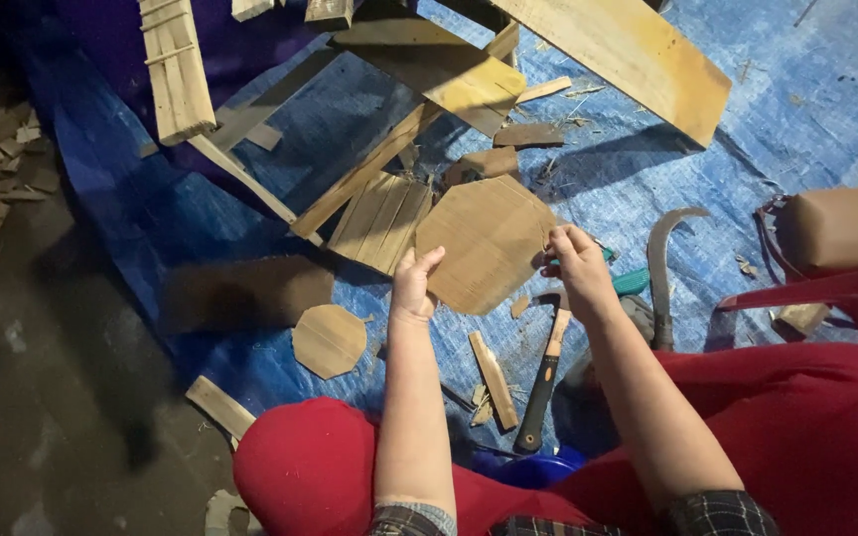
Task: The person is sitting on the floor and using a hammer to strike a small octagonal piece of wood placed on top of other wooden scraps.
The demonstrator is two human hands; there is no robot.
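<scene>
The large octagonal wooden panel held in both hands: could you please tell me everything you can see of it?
The octagonal panel is a flat, light brown piece, apparently thin wood or plywood, with straight-cut edges and faint grain lines. It is held tilted above the blue tarp. The left hand grips its lower left edge, and the right hand pinches its right edge. A smaller, similar octagon lies on the tarp to the lower left, apart from it.

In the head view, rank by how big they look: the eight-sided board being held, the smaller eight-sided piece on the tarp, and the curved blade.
1. Held eight-sided board, largest, though raised nearer the camera.
2. Curved blade and small eight-sided piece: too alike to rank; blade longer, piece wider.
</scene>
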